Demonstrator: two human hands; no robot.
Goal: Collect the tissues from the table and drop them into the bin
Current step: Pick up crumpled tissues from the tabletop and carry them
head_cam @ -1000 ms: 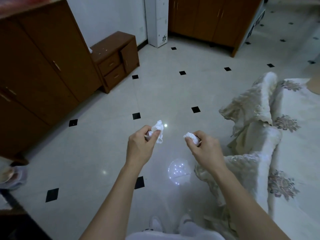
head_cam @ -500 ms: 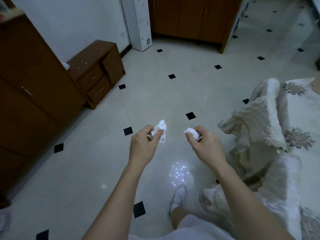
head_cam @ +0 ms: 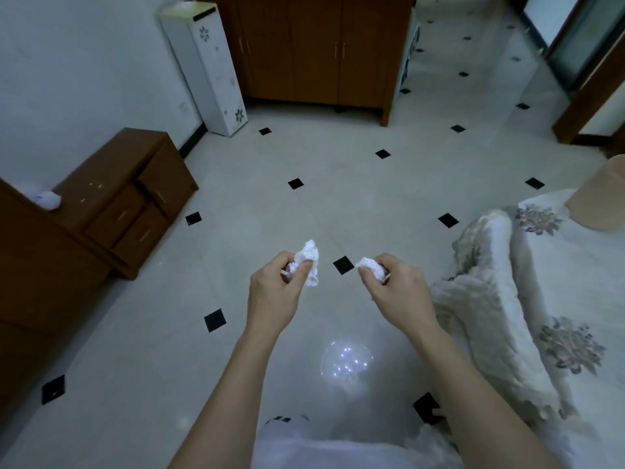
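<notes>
- Hands held out side by side above the pale tiled floor (head_cam: 338, 204), a gap between them; both arms bare
- left hand (head_cam: 274, 299) pinches a crumpled white tissue (head_cam: 309, 262) between thumb and fingers; the wad sticks up past the fingertips
- right hand (head_cam: 399, 292) is closed round a smaller tissue wad (head_cam: 370, 265); only its end shows
- floral cloth-covered furniture (head_cam: 541, 282) lies just right of the right arm; a brown drawer cabinet (head_cam: 135, 198) stands well off to the left
</notes>
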